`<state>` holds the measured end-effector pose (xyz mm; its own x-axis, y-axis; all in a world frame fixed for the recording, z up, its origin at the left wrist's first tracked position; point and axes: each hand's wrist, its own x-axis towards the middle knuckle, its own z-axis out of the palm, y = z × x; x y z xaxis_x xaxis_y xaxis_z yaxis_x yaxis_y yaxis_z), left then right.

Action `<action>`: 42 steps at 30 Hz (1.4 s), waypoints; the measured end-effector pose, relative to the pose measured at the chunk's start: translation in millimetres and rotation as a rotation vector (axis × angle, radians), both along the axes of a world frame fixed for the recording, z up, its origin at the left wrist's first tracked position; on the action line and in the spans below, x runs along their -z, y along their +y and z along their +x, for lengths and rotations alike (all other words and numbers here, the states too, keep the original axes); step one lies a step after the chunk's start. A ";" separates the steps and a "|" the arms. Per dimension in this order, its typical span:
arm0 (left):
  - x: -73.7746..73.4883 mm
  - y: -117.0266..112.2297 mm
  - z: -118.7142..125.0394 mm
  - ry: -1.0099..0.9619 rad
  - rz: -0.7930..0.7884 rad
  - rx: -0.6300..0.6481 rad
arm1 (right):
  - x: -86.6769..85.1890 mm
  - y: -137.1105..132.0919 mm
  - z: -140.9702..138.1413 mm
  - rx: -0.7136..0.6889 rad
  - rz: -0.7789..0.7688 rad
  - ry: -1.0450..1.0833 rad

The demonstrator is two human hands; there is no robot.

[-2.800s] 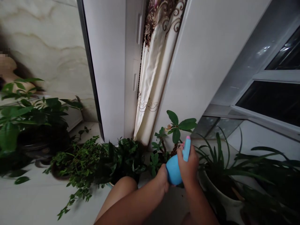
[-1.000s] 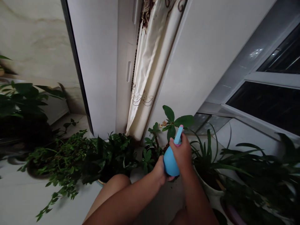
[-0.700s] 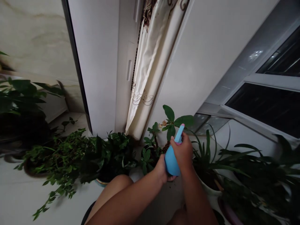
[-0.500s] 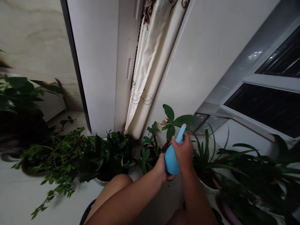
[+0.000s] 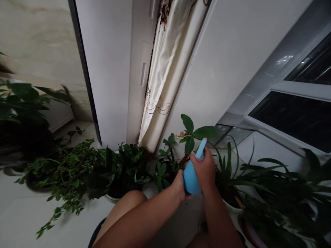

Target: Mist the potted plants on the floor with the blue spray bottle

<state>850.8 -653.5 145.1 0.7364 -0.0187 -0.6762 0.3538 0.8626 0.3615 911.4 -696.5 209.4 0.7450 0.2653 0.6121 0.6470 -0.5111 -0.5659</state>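
A blue spray bottle [image 5: 190, 179] with a light blue head and a pink tip is between my two hands. My right hand [image 5: 206, 168] is closed around its neck, near the pink collar. Cupped around the bottle's lower left side and underside is my left hand [image 5: 180, 187]; part of its fingers is hidden by the bottle. Just beyond the bottle's head stands a potted plant with broad green leaves [image 5: 188, 132], a thick stem and a small pale, withered-looking flower. Its pot is mostly hidden behind my hands and the smaller leaves.
Bushy potted plants [image 5: 121, 168] and a trailing plant [image 5: 64, 175] stand to the left. On the right are long-leaved plants [image 5: 229, 168] in pots. A cream curtain [image 5: 161, 93] hangs behind, beside a white panel [image 5: 219, 62]. My knee [image 5: 133, 199] is close below.
The view has shifted very slightly. Both hands still hold the spray bottle in nearly the same pose by the broad-leaved plant.
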 end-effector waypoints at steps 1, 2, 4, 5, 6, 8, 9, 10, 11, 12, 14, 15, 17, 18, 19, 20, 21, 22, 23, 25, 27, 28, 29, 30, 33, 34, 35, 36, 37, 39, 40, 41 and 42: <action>-0.5 0.4 -0.5 0.005 0.008 0.007 | -0.4 -0.3 -0.3 0.003 -0.003 -0.004; -1.2 0.8 -0.9 0.016 0.016 0.013 | -0.5 -0.3 -0.5 0.008 -0.002 -0.011; -2.3 1.9 -1.4 0.025 0.031 0.022 | 0.3 0.6 -0.4 0.015 0.009 -0.029; -2.7 2.6 -1.6 0.033 0.032 0.023 | 1.2 1.2 -0.1 0.015 0.016 -0.041; -3.1 3.4 -1.7 0.039 0.029 0.025 | 2.3 2.0 0.4 0.016 0.023 -0.052; -3.8 5.2 -2.0 0.045 0.022 0.034 | 4.7 3.3 1.6 0.014 0.031 -0.067; -4.4 6.1 -2.4 0.042 0.019 0.040 | 5.7 3.7 2.1 0.011 0.033 -0.068; -5.1 7.0 -3.0 0.041 0.018 0.044 | 6.4 4.0 2.3 0.006 0.035 -0.066; -6.1 7.8 -3.9 0.043 0.018 0.043 | 6.8 4.2 2.2 0.001 0.036 -0.060; -7.2 8.5 -5.0 0.050 0.020 0.034 | 6.8 4.3 1.8 -0.003 0.035 -0.052; -9.6 10.0 -7.3 0.067 0.019 0.010 | 6.1 4.8 0.2 -0.005 0.031 -0.030; -10.5 10.7 -8.2 0.072 0.016 0.001 | 5.5 5.2 -0.7 -0.007 0.029 -0.020; -10.9 12.0 -9.2 0.077 0.016 -0.021 | 4.5 6.3 -2.6 -0.014 0.025 -0.007; -10.3 12.6 -9.3 0.080 0.013 -0.028 | 4.4 6.9 -3.4 -0.017 0.023 -0.006; -9.2 13.2 -9.2 0.082 0.010 -0.032 | 4.6 7.5 -3.9 -0.019 0.022 -0.008; -7.8 13.8 -9.0 0.085 0.010 -0.031 | 5.1 8.1 -4.3 -0.018 0.027 -0.011; -6.2 14.4 -8.9 0.088 0.014 -0.032 | 6.0 8.6 -4.5 -0.015 0.036 -0.014; -4.5 14.9 -8.8 0.091 0.020 -0.032 | 7.2 8.9 -4.6 -0.010 0.048 -0.014; -2.8 15.5 -8.8 0.099 0.029 -0.031 | 8.5 9.0 -4.6 -0.006 0.059 -0.010; 0.1 16.4 -9.0 0.113 0.045 -0.036 | 11.4 9.0 -4.2 -0.007 0.076 0.012; 2.5 17.0 -9.1 0.121 0.050 -0.037 | 13.6 8.8 -3.5 -0.016 0.081 0.037; 3.4 17.1 -8.9 0.122 0.053 -0.035 | 14.3 8.7 -3.0 -0.018 0.082 0.046; 4.1 17.0 -8.8 0.120 0.058 -0.034 | 14.5 8.6 -2.6 -0.019 0.083 0.051; 4.3 16.8 -8.6 0.116 0.065 -0.034 | 14.3 8.5 -2.1 -0.019 0.083 0.052; 2.0 15.6 -8.4 0.112 0.062 -0.029 | 11.7 7.9 -1.1 -0.023 0.075 0.044; 0.3 15.3 -8.7 0.106 0.059 -0.036 | 10.6 7.7 -1.1 -0.026 0.072 0.041; -1.7 15.0 -9.0 0.100 0.057 -0.041 | 9.6 7.5 -1.2 -0.025 0.071 0.036; -3.7 14.8 -9.4 0.095 0.055 -0.046 | 8.9 7.5 -1.3 -0.024 0.068 0.030; -5.5 14.7 -9.7 0.091 0.052 -0.051 | 8.4 7.6 -1.5 -0.027 0.064 0.025; -8.0 14.4 -10.1 0.084 0.039 -0.055 | 8.6 8.4 -1.5 -0.036 0.054 0.009; -8.4 14.3 -10.1 0.088 0.032 -0.049 | 9.1 8.9 -1.3 -0.038 0.050 -0.003; -8.4 14.1 -9.8 0.094 0.028 -0.043 | 9.9 9.5 -1.0 -0.037 0.046 -0.013; -7.9 14.0 -9.5 0.095 0.029 -0.041 | 10.8 9.9 -0.6 -0.031 0.042 -0.021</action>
<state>841.2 -639.5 153.0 0.6687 0.0302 -0.7430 0.3527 0.8667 0.3527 910.8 -686.6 198.6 0.7235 0.2619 0.6387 0.6743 -0.4663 -0.5726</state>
